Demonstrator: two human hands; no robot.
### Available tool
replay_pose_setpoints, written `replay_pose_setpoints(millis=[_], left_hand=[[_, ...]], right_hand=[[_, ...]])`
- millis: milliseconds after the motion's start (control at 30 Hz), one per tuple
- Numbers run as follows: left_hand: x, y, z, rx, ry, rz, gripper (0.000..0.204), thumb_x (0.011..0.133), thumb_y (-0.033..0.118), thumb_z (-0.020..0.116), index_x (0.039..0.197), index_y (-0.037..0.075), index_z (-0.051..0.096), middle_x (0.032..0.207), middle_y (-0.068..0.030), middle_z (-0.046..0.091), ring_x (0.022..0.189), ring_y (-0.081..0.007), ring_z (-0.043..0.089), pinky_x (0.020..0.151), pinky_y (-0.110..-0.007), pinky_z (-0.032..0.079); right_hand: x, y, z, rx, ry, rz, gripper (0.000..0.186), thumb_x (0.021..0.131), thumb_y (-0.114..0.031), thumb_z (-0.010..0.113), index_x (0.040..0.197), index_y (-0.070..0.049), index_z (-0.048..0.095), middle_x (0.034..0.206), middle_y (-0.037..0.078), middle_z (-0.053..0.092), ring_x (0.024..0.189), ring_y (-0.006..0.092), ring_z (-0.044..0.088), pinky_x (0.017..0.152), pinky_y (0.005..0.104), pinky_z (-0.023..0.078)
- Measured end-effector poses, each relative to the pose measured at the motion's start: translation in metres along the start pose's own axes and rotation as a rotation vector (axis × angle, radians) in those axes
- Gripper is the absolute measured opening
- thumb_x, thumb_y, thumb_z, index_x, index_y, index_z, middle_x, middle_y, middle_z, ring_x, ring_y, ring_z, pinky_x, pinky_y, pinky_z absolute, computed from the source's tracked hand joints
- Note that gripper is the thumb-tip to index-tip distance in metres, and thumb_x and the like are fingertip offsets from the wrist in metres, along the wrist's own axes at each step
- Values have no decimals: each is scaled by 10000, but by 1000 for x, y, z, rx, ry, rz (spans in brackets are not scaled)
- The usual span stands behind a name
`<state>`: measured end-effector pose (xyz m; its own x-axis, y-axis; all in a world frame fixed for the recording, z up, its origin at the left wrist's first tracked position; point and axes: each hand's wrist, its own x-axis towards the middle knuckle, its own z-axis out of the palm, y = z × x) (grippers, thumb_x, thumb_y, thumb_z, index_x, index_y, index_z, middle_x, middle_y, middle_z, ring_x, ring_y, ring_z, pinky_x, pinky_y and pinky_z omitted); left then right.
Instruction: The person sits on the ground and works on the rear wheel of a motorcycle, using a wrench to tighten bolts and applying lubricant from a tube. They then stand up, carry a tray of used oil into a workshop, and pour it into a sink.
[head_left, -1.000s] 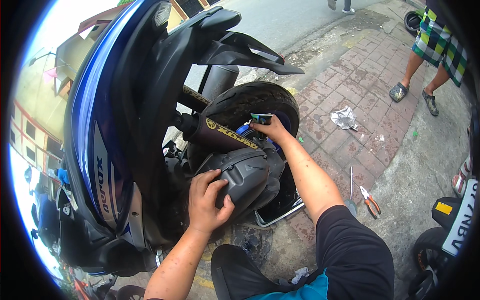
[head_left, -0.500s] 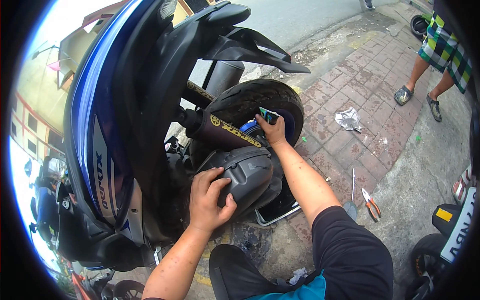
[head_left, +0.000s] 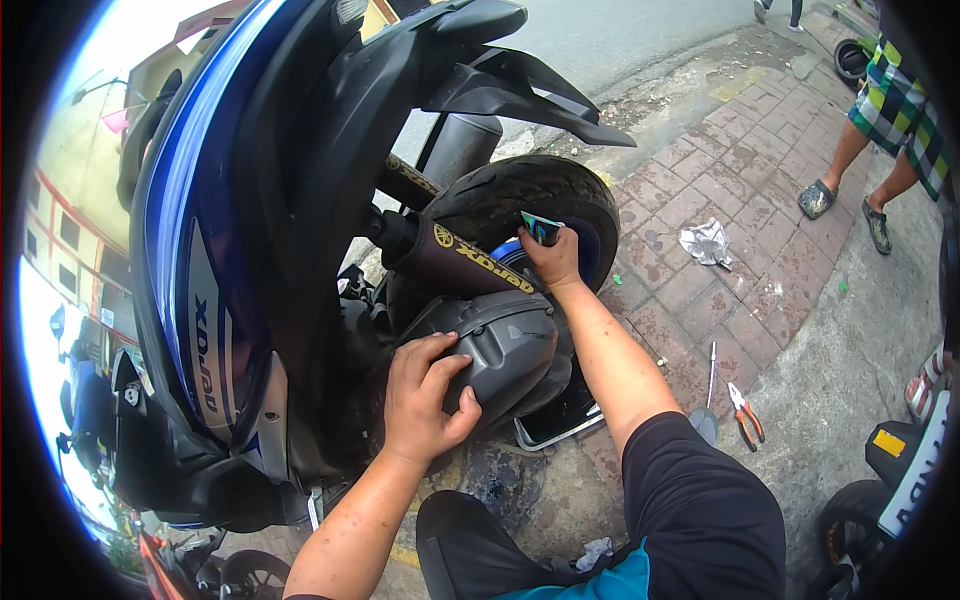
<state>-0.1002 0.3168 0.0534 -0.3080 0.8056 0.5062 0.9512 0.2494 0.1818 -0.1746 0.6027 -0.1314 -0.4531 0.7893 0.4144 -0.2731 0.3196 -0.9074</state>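
A blue and black scooter [head_left: 250, 250] stands at the left with its rear wheel showing a black tyre [head_left: 520, 185] and blue rim. My right hand [head_left: 556, 265] is closed around a small dark container with a green, blue and white label [head_left: 542, 229], held beside the wheel hub. Its lower end is hidden by my fingers and the wheel parts. Against the dark grey drive-side casing [head_left: 510, 350] rests my left hand [head_left: 430, 400], fingers spread and holding nothing. A dark shock absorber sleeve [head_left: 445, 258] slants between the hands and the tyre.
Under the casing lies a dark tray with a pale rim [head_left: 560, 432]. Orange-handled pliers [head_left: 746, 416] and a thin metal rod [head_left: 712, 375] lie at the right. Crumpled paper [head_left: 706, 243] sits on the bricks. A person in checked shorts [head_left: 905, 110] stands at the upper right.
The view has shifted slightly, and most things appear a little further right. My right hand still holds the container by the hub; my left hand stays on the casing.
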Motion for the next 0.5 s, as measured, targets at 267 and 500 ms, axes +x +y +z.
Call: replay_pose_setpoints(millis=[267, 500], left_hand=[[1, -1, 0, -1, -2, 4, 386, 684, 97, 683, 1065, 51, 643, 1243, -167, 634, 1132, -398, 598, 979, -488, 504], [2, -1, 0, -9, -6, 9, 382, 685, 96, 680, 1063, 49, 645, 1245, -167, 633, 1136, -397, 597, 984, -487, 502]], right_hand=[[-1, -2, 2, 12, 0, 61, 249, 772, -245, 823, 806, -5, 766, 672, 130, 715, 598, 177, 694, 601, 331, 511], [-2, 5, 2, 17, 21, 42, 221, 758, -198, 821, 797, 9, 752, 659, 124, 708, 579, 153, 664, 589, 335, 498]])
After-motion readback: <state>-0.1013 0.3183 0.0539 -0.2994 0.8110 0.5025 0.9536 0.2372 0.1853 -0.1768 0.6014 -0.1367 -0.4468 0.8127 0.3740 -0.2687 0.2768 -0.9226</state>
